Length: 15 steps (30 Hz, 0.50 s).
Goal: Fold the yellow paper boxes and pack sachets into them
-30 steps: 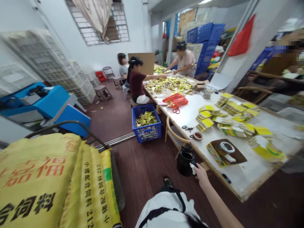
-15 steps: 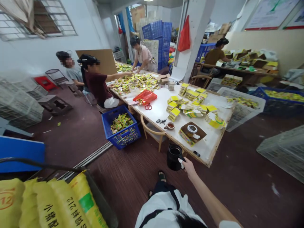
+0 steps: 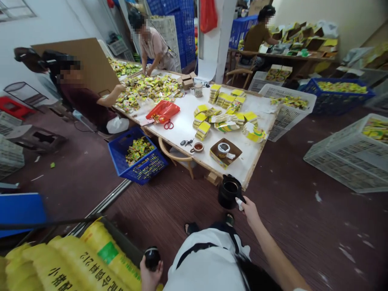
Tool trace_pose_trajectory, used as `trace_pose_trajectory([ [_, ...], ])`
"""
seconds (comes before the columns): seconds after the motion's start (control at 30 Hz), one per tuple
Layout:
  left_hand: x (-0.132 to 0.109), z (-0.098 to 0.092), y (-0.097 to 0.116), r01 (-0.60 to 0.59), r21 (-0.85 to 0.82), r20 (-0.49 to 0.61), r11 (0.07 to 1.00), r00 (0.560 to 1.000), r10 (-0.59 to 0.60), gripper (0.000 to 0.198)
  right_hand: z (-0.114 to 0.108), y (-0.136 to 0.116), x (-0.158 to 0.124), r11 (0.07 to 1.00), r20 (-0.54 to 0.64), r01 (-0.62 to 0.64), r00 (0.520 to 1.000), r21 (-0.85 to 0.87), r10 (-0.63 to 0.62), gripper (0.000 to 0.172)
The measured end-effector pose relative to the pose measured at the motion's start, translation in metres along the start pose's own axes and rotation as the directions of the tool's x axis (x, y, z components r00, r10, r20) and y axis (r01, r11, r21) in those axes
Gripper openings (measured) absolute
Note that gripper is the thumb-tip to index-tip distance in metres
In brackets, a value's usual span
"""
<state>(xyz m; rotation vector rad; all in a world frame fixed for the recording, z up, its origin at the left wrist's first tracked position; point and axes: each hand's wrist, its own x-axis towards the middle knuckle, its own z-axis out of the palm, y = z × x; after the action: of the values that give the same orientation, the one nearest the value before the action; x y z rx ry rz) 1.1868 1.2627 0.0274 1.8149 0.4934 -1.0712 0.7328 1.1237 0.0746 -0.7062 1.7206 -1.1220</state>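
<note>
My right hand [image 3: 249,210] is closed around the handle of a black pot [image 3: 227,199], which hangs above the floor by the table's front corner. The pot's top is open and its dark inside shows. Something white, perhaps tissue or tape, covers my right thumb. Low in the view, my left hand [image 3: 149,278] grips a small round, shiny black lid [image 3: 152,258], beside the yellow sacks [image 3: 100,258]. Closest to the pot on the table [image 3: 184,135] is an open cardboard box [image 3: 217,157] holding a white-rimmed tub [image 3: 223,149].
A cup of brown liquid [image 3: 198,147], keys [image 3: 188,142], red scissors [image 3: 169,125] and yellow packet stacks [image 3: 201,130] lie on the table. A chair [image 3: 178,155] and a blue crate [image 3: 138,163] stand at its near side. Several people work around the tables.
My view has turned right and moved nearer the table, the pot staying in my right hand. My left hand has come into view with the black lid.
</note>
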Motion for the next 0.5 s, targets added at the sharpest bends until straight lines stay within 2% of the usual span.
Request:
trace_pose_trajectory([
  [0.2,-0.040,0.087,-0.023,0.034,-0.074,0.084,0.997,0.996,-0.027,0.026,-0.097,0.012,0.008,1.000,-0.029,-0.013,0.999,-0.017,0.012,0.043],
  [0.37,-0.084,0.160,-0.065,0.004,-0.035,0.118,0.999,0.993,0.000,0.031,-0.179,0.018,0.023,0.998,-0.059,-0.052,0.997,-0.035,0.050,0.042],
  [0.5,-0.109,0.206,-0.098,-0.006,0.065,0.105,0.998,0.994,-0.001,0.030,-0.231,0.029,0.038,0.993,-0.131,-0.114,0.985,-0.030,0.109,0.045],
])
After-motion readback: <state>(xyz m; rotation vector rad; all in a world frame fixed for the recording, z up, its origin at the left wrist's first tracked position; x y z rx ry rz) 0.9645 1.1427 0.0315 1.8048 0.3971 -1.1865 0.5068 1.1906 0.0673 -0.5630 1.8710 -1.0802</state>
